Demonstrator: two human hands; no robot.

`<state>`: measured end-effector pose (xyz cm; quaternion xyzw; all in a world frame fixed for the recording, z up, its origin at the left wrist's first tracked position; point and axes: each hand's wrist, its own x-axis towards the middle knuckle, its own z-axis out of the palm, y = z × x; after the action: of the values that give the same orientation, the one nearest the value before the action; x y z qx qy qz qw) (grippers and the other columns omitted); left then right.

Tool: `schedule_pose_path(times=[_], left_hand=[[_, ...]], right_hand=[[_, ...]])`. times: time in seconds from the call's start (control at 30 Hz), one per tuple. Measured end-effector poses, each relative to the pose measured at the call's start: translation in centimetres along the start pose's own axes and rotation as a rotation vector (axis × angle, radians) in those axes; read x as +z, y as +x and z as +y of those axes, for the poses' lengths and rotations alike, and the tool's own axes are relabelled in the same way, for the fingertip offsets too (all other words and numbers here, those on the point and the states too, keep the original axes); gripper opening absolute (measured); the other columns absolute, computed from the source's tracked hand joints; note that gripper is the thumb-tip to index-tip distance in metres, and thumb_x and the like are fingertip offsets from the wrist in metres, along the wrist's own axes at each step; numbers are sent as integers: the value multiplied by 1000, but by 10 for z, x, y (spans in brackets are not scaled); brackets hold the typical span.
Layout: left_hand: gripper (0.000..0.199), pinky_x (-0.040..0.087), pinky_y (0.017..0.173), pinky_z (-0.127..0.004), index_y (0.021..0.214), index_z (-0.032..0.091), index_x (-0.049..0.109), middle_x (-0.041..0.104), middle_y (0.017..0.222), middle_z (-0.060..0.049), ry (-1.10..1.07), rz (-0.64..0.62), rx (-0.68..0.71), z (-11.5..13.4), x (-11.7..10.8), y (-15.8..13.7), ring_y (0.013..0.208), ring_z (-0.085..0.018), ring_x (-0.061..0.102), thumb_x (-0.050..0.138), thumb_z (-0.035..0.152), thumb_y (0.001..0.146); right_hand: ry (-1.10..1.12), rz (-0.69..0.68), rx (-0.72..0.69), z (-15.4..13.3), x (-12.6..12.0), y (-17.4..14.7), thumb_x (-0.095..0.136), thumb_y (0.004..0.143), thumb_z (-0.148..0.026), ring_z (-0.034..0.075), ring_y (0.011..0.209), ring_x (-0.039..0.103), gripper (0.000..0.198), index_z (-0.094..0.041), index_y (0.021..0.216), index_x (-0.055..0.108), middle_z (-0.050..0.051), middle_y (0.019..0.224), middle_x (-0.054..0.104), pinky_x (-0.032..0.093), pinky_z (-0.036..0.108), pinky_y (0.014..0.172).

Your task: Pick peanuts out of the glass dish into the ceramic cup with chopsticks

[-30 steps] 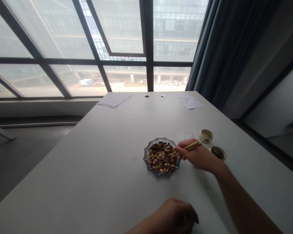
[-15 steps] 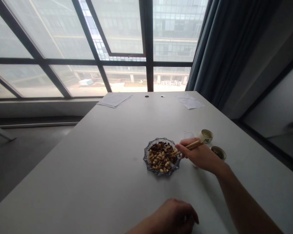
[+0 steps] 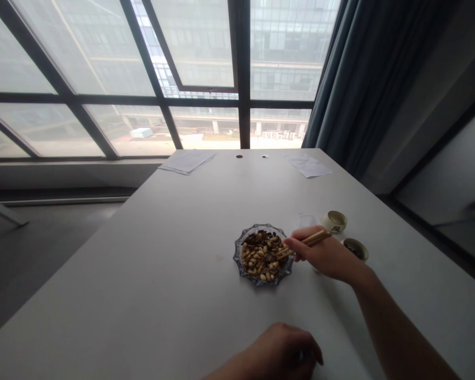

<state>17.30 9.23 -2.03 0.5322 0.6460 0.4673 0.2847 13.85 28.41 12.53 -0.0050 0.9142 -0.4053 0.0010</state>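
Note:
My right hand (image 3: 316, 250) is closed around a pair of wooden chopsticks (image 3: 312, 239). Their tips reach down among the nuts and dark seeds (image 3: 257, 261) on the right side of a scalloped glass bowl (image 3: 263, 282). Whether anything is pinched between the tips I cannot tell. At the near part of the table lies my left hand (image 3: 279, 348), its fingers curled in loosely, apart from the bowl, with nothing seen in them. Just beyond my right wrist stands a small cup (image 3: 355, 249) with dark contents, partly covered by the hand.
A second pale cup (image 3: 334, 221) with a dark mark stands behind it. Left of that cup is a clear glass-like item (image 3: 307, 220). Papers (image 3: 188, 161) lie at the far left of the white table (image 3: 162, 253), and another sheet (image 3: 309, 165) at the far right.
The chopstick tips have shifted slightly within the nuts, with my right hand staying beside the bowl. My left hand has not visibly moved. The whole view has drifted a little.

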Motion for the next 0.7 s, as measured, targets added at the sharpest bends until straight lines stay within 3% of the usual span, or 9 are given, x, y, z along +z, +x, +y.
schedule_pose_path(times=[0.13,0.33,0.53,0.7], left_hand=[[36,52,69,-18,99,8,78,78,82,-9,7,0,16,-3,1,1,68,-15,69,57,-4,72],[37,53,71,-19,100,13,78,78,83,-6,24,-26,-9,-5,1,0,70,-15,69,58,-2,73],[36,52,68,-19,97,12,78,77,80,-6,3,-4,18,-5,1,0,66,-14,67,58,-3,71],[35,52,68,-18,95,12,78,77,79,-6,-4,21,16,-4,2,0,65,-14,67,58,-3,71]], right_hand=[[30,40,1,-3,-4,-3,49,100,-46,16,61,63,43,-17,72,66,2,63,68,44,25,57],[62,-123,7,-5,1,-3,54,98,-46,16,61,65,42,-17,70,66,2,65,70,44,25,56],[56,-20,-10,-3,-2,-4,51,99,-49,16,61,64,44,-17,74,68,3,64,69,44,25,56],[125,-191,-6,-7,-1,-6,55,98,-47,16,65,67,41,-17,75,69,3,69,72,47,23,57]])
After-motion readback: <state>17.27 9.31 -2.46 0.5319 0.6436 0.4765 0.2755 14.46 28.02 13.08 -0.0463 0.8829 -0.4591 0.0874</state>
